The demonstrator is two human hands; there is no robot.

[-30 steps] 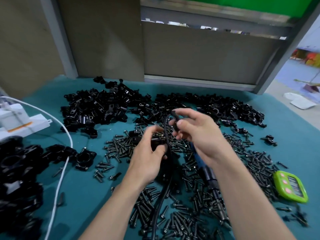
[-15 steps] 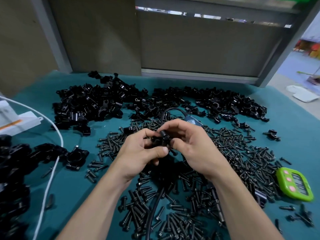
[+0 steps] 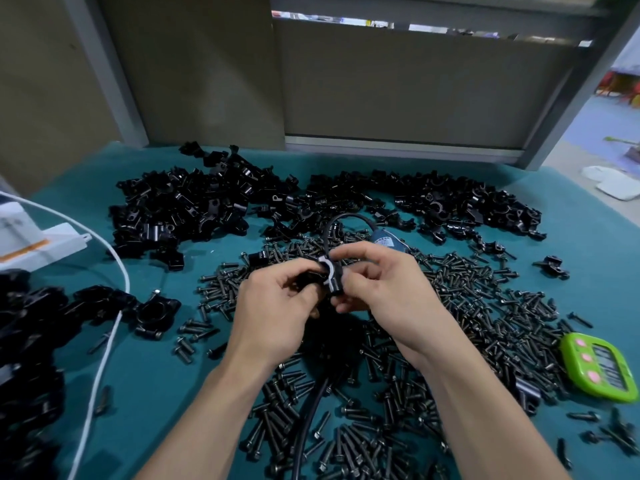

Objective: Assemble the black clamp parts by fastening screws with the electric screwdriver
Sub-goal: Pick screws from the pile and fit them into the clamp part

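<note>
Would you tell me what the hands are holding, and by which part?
A black clamp part, pinched between both: left hand on its left end, right hand on its right side.

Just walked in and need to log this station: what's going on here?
A person holds a black clamp part between the left hand and right hand, both pinching it, above a spread of loose screws. The electric screwdriver lies on the teal table just behind the hands, untouched. Piles of clamp pieces sit farther back.
</note>
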